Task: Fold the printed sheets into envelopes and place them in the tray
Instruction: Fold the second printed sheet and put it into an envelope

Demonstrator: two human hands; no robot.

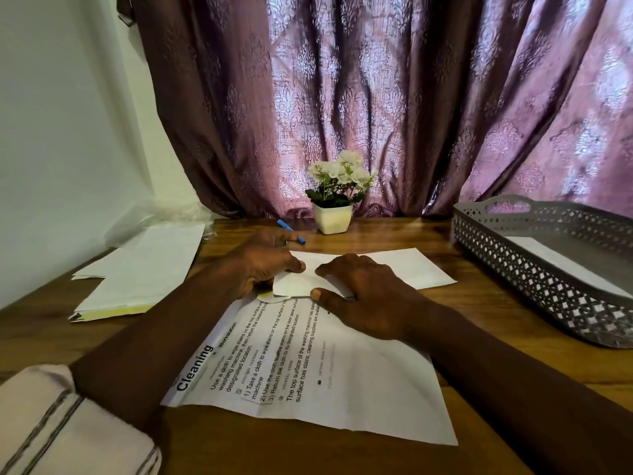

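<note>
A pale pinkish-beige sleeve [68, 426] with thin dark stripes covers the left upper arm; both forearms and hands are bare.

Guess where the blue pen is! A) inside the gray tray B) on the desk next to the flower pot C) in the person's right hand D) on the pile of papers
B: the pen lies on the desk just left of the flower pot, behind the left hand.

My left hand [265, 265] hides the envelope's [404, 267] left end; the tray [534, 269] runs off the right edge, its contents partly hidden.
</note>
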